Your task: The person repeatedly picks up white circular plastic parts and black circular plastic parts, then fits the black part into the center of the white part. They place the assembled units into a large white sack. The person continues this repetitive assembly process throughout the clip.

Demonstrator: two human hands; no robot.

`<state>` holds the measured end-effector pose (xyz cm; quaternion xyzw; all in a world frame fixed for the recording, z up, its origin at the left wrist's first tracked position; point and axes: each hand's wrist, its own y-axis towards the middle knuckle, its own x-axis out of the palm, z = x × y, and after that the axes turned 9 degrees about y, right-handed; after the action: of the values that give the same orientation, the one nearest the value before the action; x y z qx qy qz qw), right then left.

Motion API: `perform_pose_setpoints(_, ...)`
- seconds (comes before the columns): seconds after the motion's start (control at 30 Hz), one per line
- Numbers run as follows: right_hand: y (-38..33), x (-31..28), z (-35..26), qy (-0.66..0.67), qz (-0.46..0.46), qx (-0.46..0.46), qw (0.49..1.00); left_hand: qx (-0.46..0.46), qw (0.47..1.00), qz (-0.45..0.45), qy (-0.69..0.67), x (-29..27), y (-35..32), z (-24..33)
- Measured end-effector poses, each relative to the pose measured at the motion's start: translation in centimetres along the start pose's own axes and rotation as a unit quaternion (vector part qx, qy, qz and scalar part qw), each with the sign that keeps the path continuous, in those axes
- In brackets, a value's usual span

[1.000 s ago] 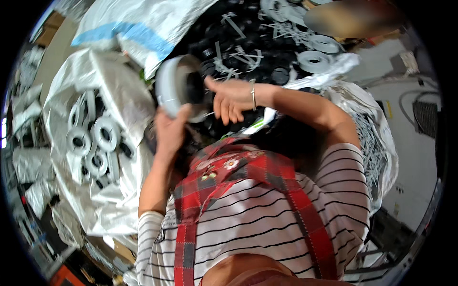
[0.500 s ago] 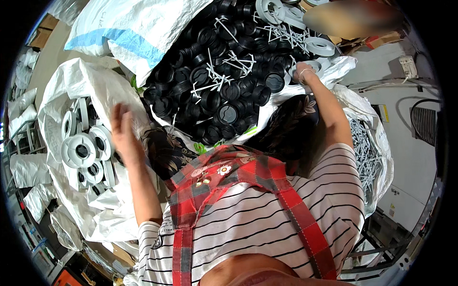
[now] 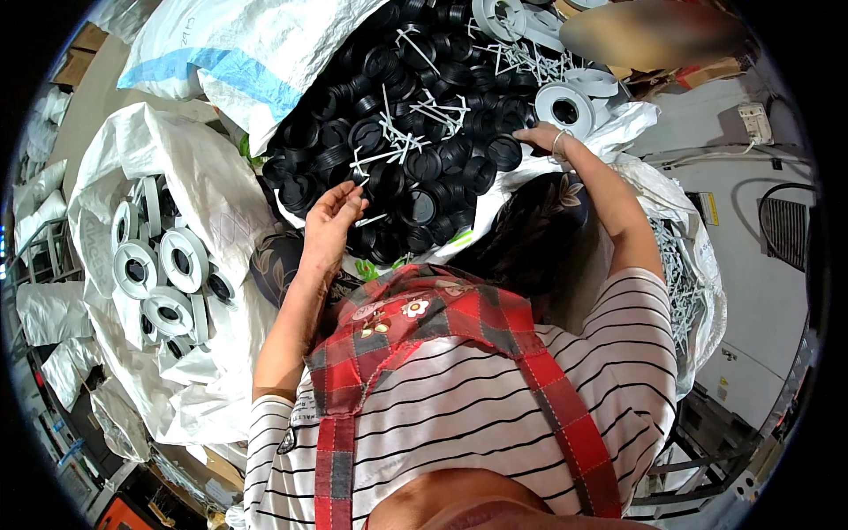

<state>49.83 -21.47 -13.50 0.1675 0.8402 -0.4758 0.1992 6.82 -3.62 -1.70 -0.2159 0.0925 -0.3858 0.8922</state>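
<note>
A heap of black round plastic caps [image 3: 422,206] fills a white sack in front of me. Thin pale grey plastic sticks [image 3: 402,146] lie on top of it. My left hand [image 3: 331,221] is over the heap's near left side, thumb and fingers drawn together beside the tip of a stick; whether it grips that stick is unclear. At the heap's right edge is my right hand [image 3: 552,141], fingers bent and close together by the black caps. What they hold, if anything, is hidden. A grey flanged ring [image 3: 545,99] rests just beyond that hand.
On the left, an open white sack [image 3: 221,353] contains several grey flanged rings [image 3: 135,268]. Another sack of grey sticks [image 3: 680,305] stands to the right. A full white and blue sack [image 3: 238,53] leans over the far left of the heap. Grey cabinets [image 3: 751,309] stand at the right.
My left hand has moved right, from beside the ring sack onto the black caps. The right hand has shifted slightly left, and a grey ring now lies face up beyond it. Rings in the left sack have shifted.
</note>
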Motion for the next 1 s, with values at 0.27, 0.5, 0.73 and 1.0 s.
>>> perform_pose_setpoints(0.27,-3.1,3.2,-4.5,0.255,0.08,0.052,0.962,-0.013,1.0,0.004,-0.025,0.5,0.0,-1.7)
perform_pose_setpoints(0.5,-11.3,2.6,-10.2,0.008,0.141,-0.313,0.939,0.015,1.0,0.021,-0.011,0.6,1.4,0.2)
perform_pose_setpoints(0.73,-14.5,5.7,-17.7,0.105,0.149,-0.544,0.819,0.115,0.99,0.082,0.0,-0.8,1.9,2.1)
perform_pose_setpoints(1.0,-6.8,11.5,-25.4,0.161,-0.005,-0.386,0.909,-0.005,0.929,0.026,-0.37,-4.0,2.0,2.9)
